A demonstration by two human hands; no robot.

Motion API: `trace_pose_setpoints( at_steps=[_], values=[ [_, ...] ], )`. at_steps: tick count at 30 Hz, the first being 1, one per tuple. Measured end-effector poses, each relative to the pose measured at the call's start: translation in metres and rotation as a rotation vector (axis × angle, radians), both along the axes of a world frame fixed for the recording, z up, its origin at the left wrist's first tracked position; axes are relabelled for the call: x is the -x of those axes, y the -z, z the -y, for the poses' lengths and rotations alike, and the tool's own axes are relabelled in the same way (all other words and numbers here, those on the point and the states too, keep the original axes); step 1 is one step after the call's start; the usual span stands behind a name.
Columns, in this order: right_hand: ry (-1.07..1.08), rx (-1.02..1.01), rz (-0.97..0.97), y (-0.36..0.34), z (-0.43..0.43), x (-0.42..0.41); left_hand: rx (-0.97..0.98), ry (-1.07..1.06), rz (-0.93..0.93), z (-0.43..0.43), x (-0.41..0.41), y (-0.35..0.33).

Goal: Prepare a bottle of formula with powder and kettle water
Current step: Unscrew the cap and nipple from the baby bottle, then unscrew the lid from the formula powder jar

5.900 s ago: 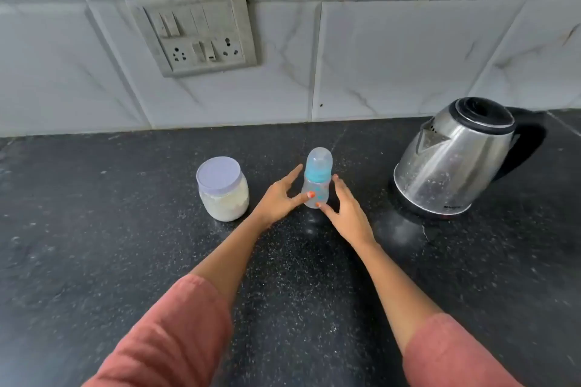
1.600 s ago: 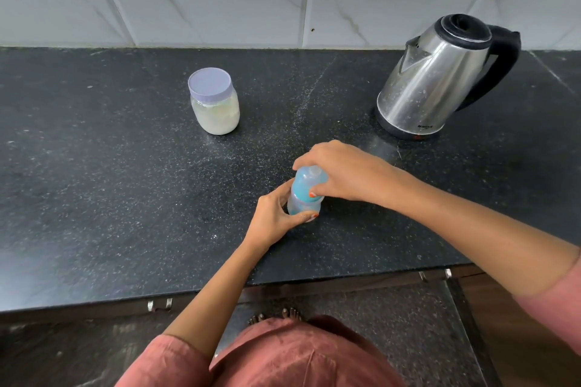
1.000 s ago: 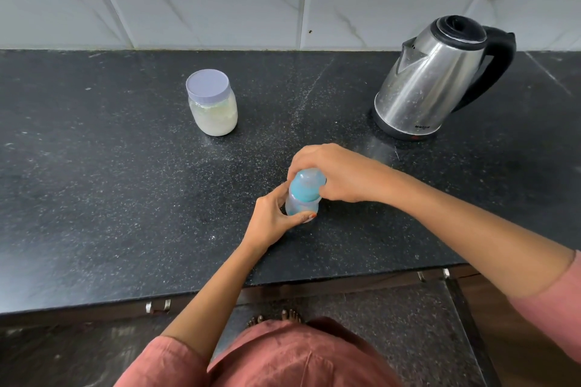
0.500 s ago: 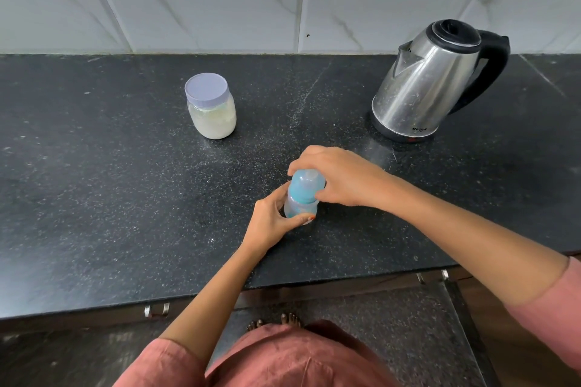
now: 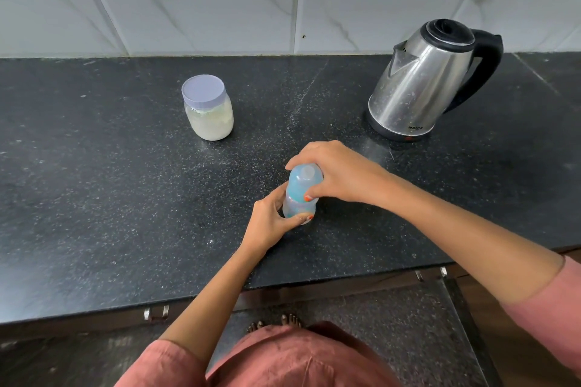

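The small translucent blue plastic baby bottle [image 5: 298,198] stands on the black speckled stone surface [image 5: 125,198], towards its front edge. The left hand [image 5: 270,226] has its grip clamped round the bottle's lower body, and the right hand [image 5: 339,176] has its grip clamped over the blue cap from above. Farther back stand a clear lidded jar of pale powder [image 5: 209,111] at left and a steel black-handled kettle [image 5: 421,85] at right.
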State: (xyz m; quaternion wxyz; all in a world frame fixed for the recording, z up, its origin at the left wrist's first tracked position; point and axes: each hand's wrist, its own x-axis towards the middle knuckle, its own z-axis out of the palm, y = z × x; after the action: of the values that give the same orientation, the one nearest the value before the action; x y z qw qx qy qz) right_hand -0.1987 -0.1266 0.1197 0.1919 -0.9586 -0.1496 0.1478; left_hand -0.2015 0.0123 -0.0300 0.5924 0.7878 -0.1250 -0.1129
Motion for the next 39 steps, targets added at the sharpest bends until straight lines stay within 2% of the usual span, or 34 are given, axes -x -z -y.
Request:
trace_pose_setpoints(
  at_steps=[10,15,18,23,35,39],
  values=[
    [0.271,-0.409,-0.051,-0.023,0.035,-0.001,0.013,0.006,-0.001,0.000,0.001,-0.002],
    [0.477,-0.483,-0.008,-0.011,0.066,0.007,0.009,-0.015,0.031,0.002,0.003,-0.001],
    [0.570,-0.409,0.025,0.018,0.081,0.012,0.011,-0.026,0.034,0.003,0.005,0.000],
    [0.604,-0.175,0.003,0.064,0.094,0.023,0.011,-0.027,0.029,0.002,0.005,-0.002],
    [0.595,-0.108,-0.013,0.089,0.098,0.040,0.017,-0.038,0.055,0.005,0.008,-0.001],
    [0.541,0.016,-0.040,0.084,0.097,0.038,0.020,-0.024,0.041,0.005,0.007,0.001]
  ],
)
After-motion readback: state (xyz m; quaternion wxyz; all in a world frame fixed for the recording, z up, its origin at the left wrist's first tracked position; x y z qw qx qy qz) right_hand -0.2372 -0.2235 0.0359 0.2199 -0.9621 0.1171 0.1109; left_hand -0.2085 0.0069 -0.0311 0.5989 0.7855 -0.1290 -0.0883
